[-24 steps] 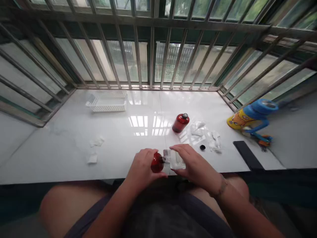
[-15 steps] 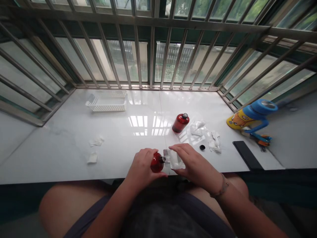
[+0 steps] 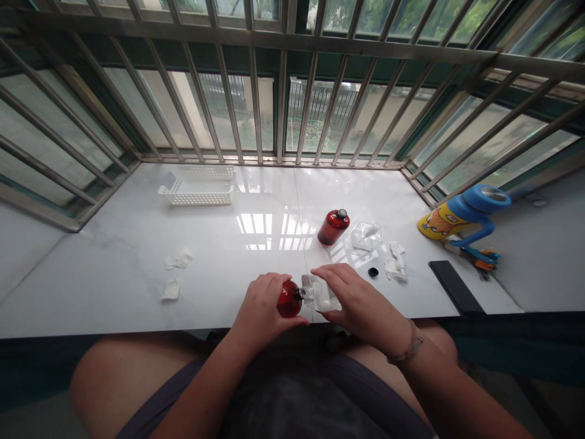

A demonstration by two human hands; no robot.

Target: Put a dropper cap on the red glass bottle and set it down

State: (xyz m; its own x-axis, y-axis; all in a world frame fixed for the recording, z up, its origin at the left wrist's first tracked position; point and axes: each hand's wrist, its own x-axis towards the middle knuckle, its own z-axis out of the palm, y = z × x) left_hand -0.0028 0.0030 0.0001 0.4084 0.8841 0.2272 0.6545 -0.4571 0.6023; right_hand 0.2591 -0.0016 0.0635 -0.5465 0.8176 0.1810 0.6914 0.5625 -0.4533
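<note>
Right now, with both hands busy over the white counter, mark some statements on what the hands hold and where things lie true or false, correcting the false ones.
1. The left hand holds a translucent red bottle, its neck toward a clear plastic container in the right hand. True.
2. The second red bottle lies on its side. False: it stands upright on the white counter.
3. A small round black cap lies on the counter. True.
4. The white perforated plastic basket is on the right. False: it sits on the left, near the window bars.
5. A flat black rectangular slab lies right of the cap. True.
</note>
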